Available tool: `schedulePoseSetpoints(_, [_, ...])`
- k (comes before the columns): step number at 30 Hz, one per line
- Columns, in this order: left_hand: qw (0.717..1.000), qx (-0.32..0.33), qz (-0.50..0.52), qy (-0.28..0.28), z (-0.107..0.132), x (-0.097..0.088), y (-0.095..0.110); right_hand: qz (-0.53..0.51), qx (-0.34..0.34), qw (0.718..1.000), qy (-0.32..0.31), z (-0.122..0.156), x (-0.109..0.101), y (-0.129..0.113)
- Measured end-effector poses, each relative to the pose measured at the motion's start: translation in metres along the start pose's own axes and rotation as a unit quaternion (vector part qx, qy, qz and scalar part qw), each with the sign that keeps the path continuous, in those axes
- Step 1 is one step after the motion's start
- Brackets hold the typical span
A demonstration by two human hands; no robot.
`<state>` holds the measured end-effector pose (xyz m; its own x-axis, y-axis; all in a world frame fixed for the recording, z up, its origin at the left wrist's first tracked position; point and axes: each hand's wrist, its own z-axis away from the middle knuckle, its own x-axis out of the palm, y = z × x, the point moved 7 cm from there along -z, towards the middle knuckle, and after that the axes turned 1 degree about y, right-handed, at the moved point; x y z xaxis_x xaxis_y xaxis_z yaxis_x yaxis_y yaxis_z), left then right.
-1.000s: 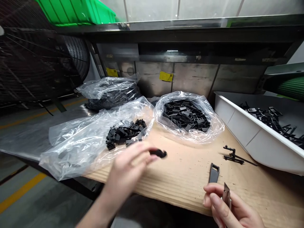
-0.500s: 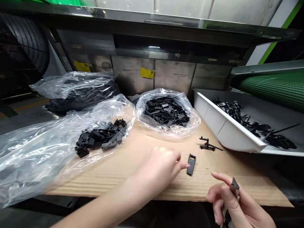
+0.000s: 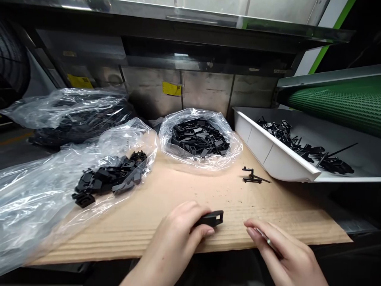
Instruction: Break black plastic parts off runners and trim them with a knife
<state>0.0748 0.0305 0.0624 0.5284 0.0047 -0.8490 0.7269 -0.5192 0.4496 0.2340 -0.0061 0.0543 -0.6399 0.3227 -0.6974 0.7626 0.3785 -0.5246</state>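
Pinched between the thumb and fingers of my left hand (image 3: 178, 230) is a small black plastic part (image 3: 213, 218). It is held just above the front of the cardboard sheet (image 3: 166, 186), and a square opening shows at its free end. My right hand (image 3: 282, 248), a short way to the right, is closed around a thin metal utility knife (image 3: 266, 237), mostly hidden by the fingers. A black sprue scrap (image 3: 253, 176) lies on the cardboard beyond both hands.
An open clear bag (image 3: 199, 139) of black parts stands at the back. To the left, loose black parts (image 3: 110, 178) lie on a plastic bag (image 3: 35, 178), with a fuller bag (image 3: 86, 115) behind. A white tray (image 3: 276, 159) of black scraps sits right, beneath a green roller (image 3: 336, 103).
My left hand has picked up the black plastic part from the cardboard and drawn it nearer. My right hand has turned its knife inward and moved left. The camera view has shifted slightly.
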Motion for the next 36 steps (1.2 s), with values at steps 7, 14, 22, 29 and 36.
schedulePoseSetpoints(7, [0.992, 0.0, -0.005, 0.126, 0.024, 0.012, -0.014, 0.163, -0.053, 0.981, -0.093, -0.023, 0.038, -0.013])
schedulePoseSetpoints(14, [0.991, 0.038, -0.053, 0.121, 0.023, 0.014, -0.007, 0.108, -0.042, 0.986, -0.119, -0.02, 0.042, -0.012])
schedulePoseSetpoints(22, [0.987, 0.063, -0.053, 0.138, 0.023, 0.015, -0.003, 0.116, -0.063, 0.982, -0.135, -0.018, 0.045, -0.011])
schedulePoseSetpoints(29, [0.987, 0.076, -0.048, 0.135, 0.024, 0.014, -0.002, 0.094, -0.045, 0.977, -0.185, -0.02, 0.046, -0.006])
schedulePoseSetpoints(36, [0.988, 0.084, -0.041, 0.122, 0.021, 0.018, -0.002, 0.107, -0.036, 0.983, -0.145, -0.02, 0.044, -0.011])
